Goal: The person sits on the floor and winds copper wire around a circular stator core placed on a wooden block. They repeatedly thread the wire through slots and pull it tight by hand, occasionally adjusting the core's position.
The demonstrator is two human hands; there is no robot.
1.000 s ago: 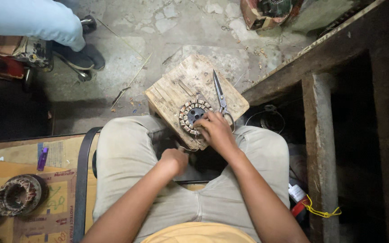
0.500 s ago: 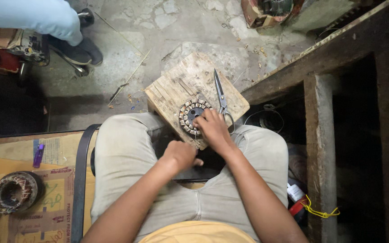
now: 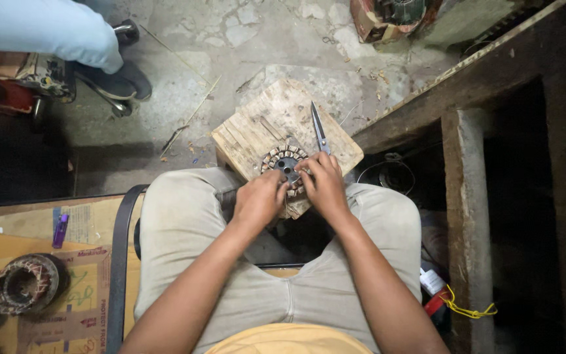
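Cracked concrete floor point(image 3: 230, 39) w/ debris lies under a seated person working over their knees. Both hands meet on a small round stator point(image 3: 285, 165) w/ copper windings, sitting at the near edge of a worn wooden block point(image 3: 263, 128). Left hand point(image 3: 259, 200) is curled w/ fingers pinching the stator's near-left rim; right hand point(image 3: 322, 183) covers its right side, fingers closed down on it. Just beyond the right hand's fingertips, scissors point(image 3: 319, 128) lie on the block, blades pointing away. Further out from the grip, to the left, a cardboard-covered surface point(image 3: 86, 262) carries a larger wound stator point(image 3: 24, 283) & a purple lighter point(image 3: 60, 231). Far upper left, another person's light trouser leg point(image 3: 40, 29) & dark shoe point(image 3: 126, 75). Right of the hands, a dark wooden frame point(image 3: 466, 216); a yellow cord point(image 3: 470, 308) lies near its base.
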